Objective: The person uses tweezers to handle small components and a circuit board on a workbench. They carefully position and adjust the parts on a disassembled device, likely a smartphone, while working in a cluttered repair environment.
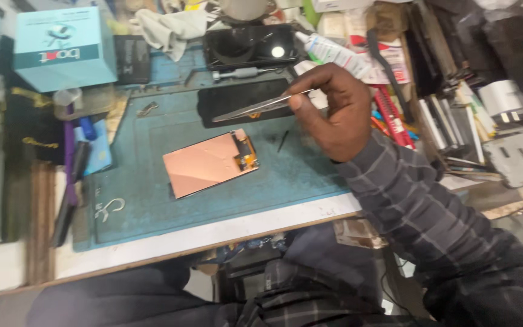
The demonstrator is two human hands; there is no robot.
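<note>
While the right hand [340,115] is raised above the bench [225,233], a pair of metal tweezers [255,108] is gripped between its thumb and fingers [325,79], which are clenched around the rear end of the tool. The tweezer tips are pointed toward nine o'clock and are held over the blue work mat [152,181], above a black phone panel [237,97] that lies at the mat's twelve o'clock edge. A copper-coloured phone display panel [207,163], laid face down with an orange flex connector [247,151] at its two o'clock corner, is seen near the middle of the mat, at about seven o'clock from the tweezer tips and apart from them. A small dark sliver [282,140] rests on the mat just beside the connector, at its three o'clock. A grey checked sleeve [419,206] covers the right forearm. The left hand is not seen.

At eleven o'clock of the mat a light-blue carton [62,48] is stood, with a white cloth [171,27] farther along at twelve o'clock. A second dark phone [249,45] is laid beyond the black panel, and a white tube [340,54] is placed at one o'clock. Pens and hand tools [71,163] are lined up at nine o'clock, and stacked parts [449,121] are crowded at three o'clock.
</note>
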